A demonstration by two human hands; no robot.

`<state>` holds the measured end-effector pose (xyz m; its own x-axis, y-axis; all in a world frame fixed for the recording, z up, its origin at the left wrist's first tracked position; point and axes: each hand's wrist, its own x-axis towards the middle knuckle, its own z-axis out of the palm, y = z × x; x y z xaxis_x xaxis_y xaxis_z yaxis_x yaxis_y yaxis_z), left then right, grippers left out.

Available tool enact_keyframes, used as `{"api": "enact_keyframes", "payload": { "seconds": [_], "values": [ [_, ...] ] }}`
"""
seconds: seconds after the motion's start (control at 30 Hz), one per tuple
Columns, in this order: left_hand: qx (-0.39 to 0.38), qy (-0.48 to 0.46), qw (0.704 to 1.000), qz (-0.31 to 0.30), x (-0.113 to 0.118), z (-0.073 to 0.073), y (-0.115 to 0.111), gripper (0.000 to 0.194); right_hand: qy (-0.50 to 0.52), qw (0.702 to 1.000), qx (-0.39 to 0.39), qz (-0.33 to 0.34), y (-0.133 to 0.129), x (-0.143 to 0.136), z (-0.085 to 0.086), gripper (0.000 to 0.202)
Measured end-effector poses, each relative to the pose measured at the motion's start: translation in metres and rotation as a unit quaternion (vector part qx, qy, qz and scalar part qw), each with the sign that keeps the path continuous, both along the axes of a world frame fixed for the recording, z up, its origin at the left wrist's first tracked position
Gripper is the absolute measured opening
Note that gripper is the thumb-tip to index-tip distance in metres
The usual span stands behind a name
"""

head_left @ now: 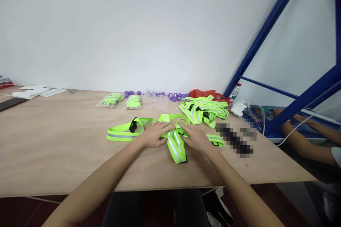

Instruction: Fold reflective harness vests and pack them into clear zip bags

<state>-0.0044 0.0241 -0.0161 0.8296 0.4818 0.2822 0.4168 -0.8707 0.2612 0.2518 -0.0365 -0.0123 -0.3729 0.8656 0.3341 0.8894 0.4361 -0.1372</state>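
A neon-yellow reflective strap harness (174, 147) with grey stripes and black buckles lies loosely spread on the table in front of me. My left hand (155, 134) is closed on the bunched webbing at its middle, palm down. From the other side, my right hand (196, 137) is closed on the same bunch, its fingertips partly hidden among the folds. One loop reaches out to the left with a black buckle (133, 125). A shorter end shows beyond my right hand, and another folded end points toward me.
More reflective straps (205, 108) are heaped at the back right by a red bag (207, 94). Two bagged straps (133, 101), clear bags (161, 103) and several purple pieces (174, 97) lie near the wall. A blue metal frame (266, 32) and another person's arm (306, 145) are at right.
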Motion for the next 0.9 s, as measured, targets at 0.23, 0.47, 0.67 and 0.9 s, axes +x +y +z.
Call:
{"api": "enact_keyframes", "payload": {
  "seconds": [0.23,0.47,0.67,0.9],
  "values": [
    [-0.033,0.034,0.998,0.030,0.001,-0.020,0.006,0.047,0.058,0.996,-0.001,-0.068,0.011,0.005,0.014,0.025],
    [-0.052,0.073,0.994,0.066,0.005,-0.016,0.003,0.053,0.358,0.916,-0.177,-0.028,0.001,0.041,0.040,0.038],
    [-0.027,0.043,0.988,0.143,0.021,-0.016,-0.002,0.049,0.455,0.865,-0.206,-0.049,-0.016,0.079,0.049,0.042],
    [-0.049,-0.012,0.977,0.209,0.015,-0.006,0.007,0.057,0.438,0.869,-0.210,-0.092,-0.042,0.099,0.041,0.052]
  ]
}}
